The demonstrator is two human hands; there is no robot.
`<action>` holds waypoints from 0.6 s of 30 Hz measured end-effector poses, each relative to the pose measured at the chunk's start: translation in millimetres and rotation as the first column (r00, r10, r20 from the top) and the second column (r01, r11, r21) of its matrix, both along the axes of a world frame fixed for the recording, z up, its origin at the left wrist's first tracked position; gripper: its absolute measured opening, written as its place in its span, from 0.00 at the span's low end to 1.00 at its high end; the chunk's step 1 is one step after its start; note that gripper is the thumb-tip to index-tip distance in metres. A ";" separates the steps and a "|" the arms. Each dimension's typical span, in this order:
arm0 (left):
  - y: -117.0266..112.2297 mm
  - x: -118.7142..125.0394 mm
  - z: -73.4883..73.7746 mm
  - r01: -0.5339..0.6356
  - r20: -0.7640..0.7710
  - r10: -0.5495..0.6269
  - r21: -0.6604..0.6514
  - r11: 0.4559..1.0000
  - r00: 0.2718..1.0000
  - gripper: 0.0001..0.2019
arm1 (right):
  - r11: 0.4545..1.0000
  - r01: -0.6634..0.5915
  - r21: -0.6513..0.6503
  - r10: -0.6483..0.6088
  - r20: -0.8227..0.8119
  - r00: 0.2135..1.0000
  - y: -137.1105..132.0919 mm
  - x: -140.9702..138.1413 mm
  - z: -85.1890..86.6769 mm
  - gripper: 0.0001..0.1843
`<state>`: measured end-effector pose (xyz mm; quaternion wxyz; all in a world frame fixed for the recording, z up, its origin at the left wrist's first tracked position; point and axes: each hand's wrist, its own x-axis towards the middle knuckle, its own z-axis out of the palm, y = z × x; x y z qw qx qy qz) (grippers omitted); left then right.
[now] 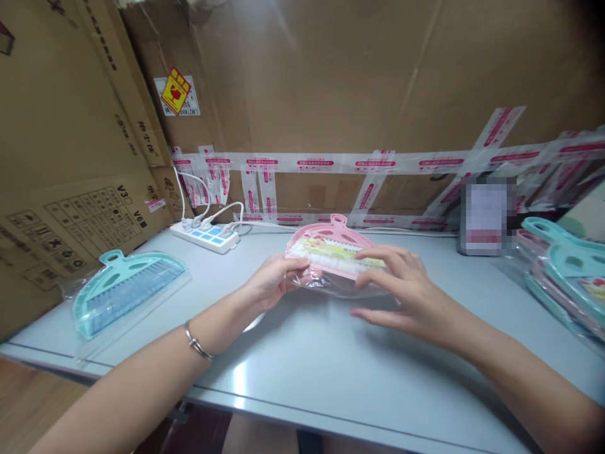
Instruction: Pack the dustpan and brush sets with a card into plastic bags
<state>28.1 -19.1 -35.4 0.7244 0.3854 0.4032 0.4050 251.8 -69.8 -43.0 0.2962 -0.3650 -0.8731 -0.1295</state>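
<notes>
A pink dustpan with a white-bristled brush is held over the middle of the table, inside a clear plastic bag with a yellow printed label. My left hand pinches its left lower corner, thumb on top. At its right side, my right hand has its fingers spread, the upper fingertips at the label and the bag, the thumb apart below. Off to the left lies a bagged teal dustpan with a blue-bristled brush, flat on the table.
Several bagged teal and pink dustpans are stacked at the right edge. A white power strip with plugs stands at the back left. A phone-like device, blurred out, leans at the back right. Large cardboard boxes wall in the table's back and left.
</notes>
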 end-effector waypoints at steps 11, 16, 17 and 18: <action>1.1 -8.7 6.2 0.050 0.020 -0.055 0.183 0.982 0.998 0.04 | 0.981 -0.158 -0.109 0.057 -0.622 0.781 17.5 10.8 2.4 0.11; -2.1 -9.3 10.3 0.144 -0.020 -0.143 0.214 0.966 0.989 0.06 | 0.982 -0.189 0.006 0.132 -0.740 0.660 15.0 2.0 -1.1 0.08; -3.2 -8.8 10.7 0.167 -0.037 -0.163 0.222 0.961 0.986 0.07 | 0.986 -0.159 0.046 0.140 -0.749 0.648 14.1 0.4 -2.0 0.08; -4.6 -8.3 11.0 0.173 -0.050 -0.166 0.242 0.955 0.985 0.09 | 0.988 -0.132 0.084 0.149 -0.758 0.635 13.3 -1.2 -2.8 0.08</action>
